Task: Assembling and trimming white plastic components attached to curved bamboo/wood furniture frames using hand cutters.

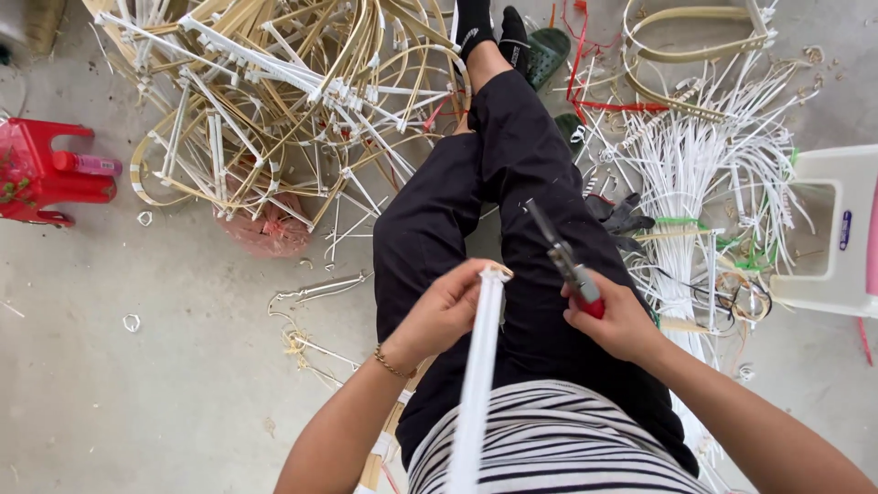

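Observation:
My left hand (445, 306) grips the top end of a white-wrapped stick (479, 375) that runs down toward my striped shirt. My right hand (615, 316) holds red-handled pliers (560, 258), their dark jaws pointing up and away over my black trousers. The two hands are apart, the stick's tip a short way left of the pliers. I sit with my legs stretched out over the concrete floor.
A big heap of bamboo frames bound with white ties (274, 91) lies ahead left. A bundle of white strips (681, 174) and curved bamboo bands (695, 55) lie to the right. A red stool (46, 169) stands left, a white plastic stool (837, 229) right.

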